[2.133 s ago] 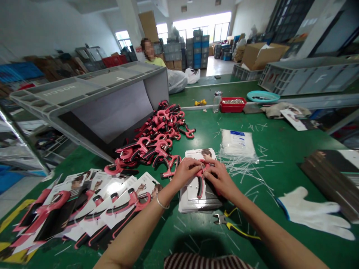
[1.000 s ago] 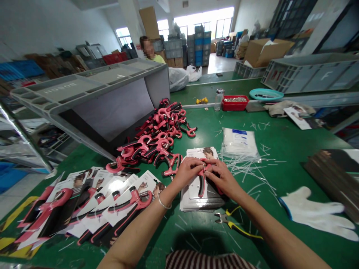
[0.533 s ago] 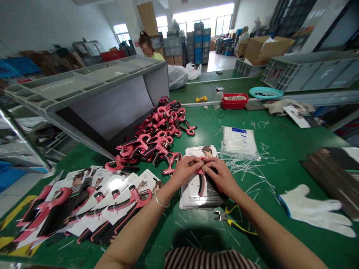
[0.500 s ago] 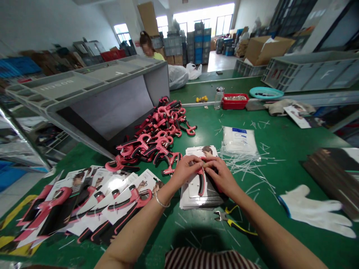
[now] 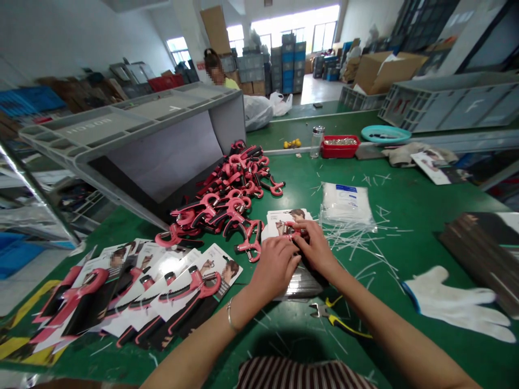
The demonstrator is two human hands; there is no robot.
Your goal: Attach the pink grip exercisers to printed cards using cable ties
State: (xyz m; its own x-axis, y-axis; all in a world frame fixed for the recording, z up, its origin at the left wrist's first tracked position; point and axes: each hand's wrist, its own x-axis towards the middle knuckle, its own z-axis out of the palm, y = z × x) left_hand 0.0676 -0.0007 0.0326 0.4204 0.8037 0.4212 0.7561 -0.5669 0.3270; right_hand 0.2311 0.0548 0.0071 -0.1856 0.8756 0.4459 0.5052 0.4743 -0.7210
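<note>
My left hand (image 5: 274, 266) and my right hand (image 5: 315, 248) lie close together on a pink hand gripper (image 5: 288, 227) that sits on the top printed card (image 5: 284, 217) of a stack of cards (image 5: 302, 285). Both hands have their fingers curled over the gripper's handles, which they mostly hide. A heap of loose pink and black hand grippers (image 5: 227, 197) lies just left of the stack. Finished cards with grippers mounted (image 5: 133, 292) are fanned out at the near left.
Yellow-handled cutters (image 5: 334, 320) lie by my right forearm. Nearby are white cable ties (image 5: 357, 237), a bag of ties (image 5: 344, 204), a white glove (image 5: 454, 305), dark cards (image 5: 478, 254), a tipped grey crate (image 5: 133, 135), a red tray (image 5: 339, 146). A person sits far behind.
My left hand slid down over the gripper's handles, covering them. The top of the card and the gripper's head now show above my fingers.
</note>
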